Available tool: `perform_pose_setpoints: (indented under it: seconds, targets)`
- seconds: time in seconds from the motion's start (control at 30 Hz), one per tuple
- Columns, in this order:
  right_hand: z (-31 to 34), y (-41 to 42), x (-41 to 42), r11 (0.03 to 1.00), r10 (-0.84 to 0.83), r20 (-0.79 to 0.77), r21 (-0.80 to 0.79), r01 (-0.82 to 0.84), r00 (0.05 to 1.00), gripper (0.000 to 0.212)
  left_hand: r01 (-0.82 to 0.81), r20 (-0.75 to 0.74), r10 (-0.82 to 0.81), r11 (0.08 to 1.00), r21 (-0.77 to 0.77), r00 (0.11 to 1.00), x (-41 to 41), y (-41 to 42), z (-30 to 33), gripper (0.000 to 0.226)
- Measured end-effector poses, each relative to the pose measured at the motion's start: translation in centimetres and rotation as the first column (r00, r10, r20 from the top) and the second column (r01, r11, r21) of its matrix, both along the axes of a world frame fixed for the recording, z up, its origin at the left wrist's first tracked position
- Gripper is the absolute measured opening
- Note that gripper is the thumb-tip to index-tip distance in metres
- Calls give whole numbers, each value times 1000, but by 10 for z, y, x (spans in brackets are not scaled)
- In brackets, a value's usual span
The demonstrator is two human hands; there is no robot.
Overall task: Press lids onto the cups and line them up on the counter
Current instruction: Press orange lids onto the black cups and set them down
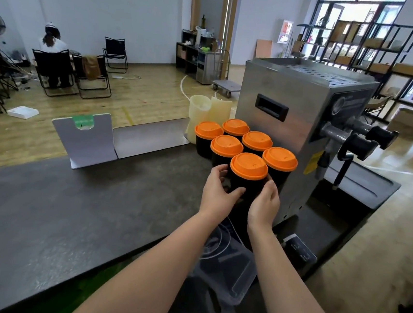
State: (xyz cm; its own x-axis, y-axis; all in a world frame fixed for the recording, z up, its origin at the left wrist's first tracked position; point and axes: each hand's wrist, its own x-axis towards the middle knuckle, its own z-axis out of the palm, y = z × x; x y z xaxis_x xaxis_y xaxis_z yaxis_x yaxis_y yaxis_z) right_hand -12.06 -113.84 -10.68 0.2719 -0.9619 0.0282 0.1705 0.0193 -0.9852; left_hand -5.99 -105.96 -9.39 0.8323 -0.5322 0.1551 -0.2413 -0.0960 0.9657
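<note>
Several black cups with orange lids stand in two rows on the dark counter (68, 218), beside a steel machine. The nearest cup (247, 183) carries an orange lid (248, 166) and sits between both of my hands. My left hand (218, 190) wraps its left side, thumb across the front. My right hand (265, 202) cups its right side. The cups behind it, such as the one at the far left (205, 141) and the one on the right (279, 163), are all lidded and touch or nearly touch each other.
The steel machine (292, 119) with black knobs stands right of the cups. Two cream plastic pitchers (208, 108) sit behind them. A folded grey card stand (88, 140) rests at the counter's far edge. A clear plastic container (228, 264) lies below my wrists. A person sits far left.
</note>
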Motion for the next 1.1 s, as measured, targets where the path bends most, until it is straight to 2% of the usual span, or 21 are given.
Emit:
perform_pose_setpoints:
  seconds: [0.17,0.3,0.37,0.47,0.6,0.77,0.93,1.1]
  targets:
    - [-5,38,-25,994,-42,166,106,24,985,38,-47,-81,43,998,-50,996,9,53,4,57]
    - [-8,108,-35,990,-75,213,129,48,974,32,-182,-134,168,978,-100,977,23,131,7,31]
    - [-6,153,-25,993,40,238,101,-66,970,30,-291,-165,266,944,-153,950,31,183,7,18]
    - [5,225,3,942,304,269,57,-330,914,34,-490,-222,446,845,-215,867,38,278,9,16]
    - [20,338,49,764,632,244,-35,-644,736,30,-728,-279,672,640,-247,686,41,424,20,17]
    - [33,513,88,468,879,151,-91,-879,452,29,-894,-308,849,350,-281,429,34,614,33,21]
    - [36,692,111,153,984,102,-26,-988,149,27,-949,-342,916,109,-297,212,18,781,30,22]
    - [40,854,119,-60,997,35,-48,-997,-62,26,-942,-355,928,-212,-261,-111,4,926,23,15]
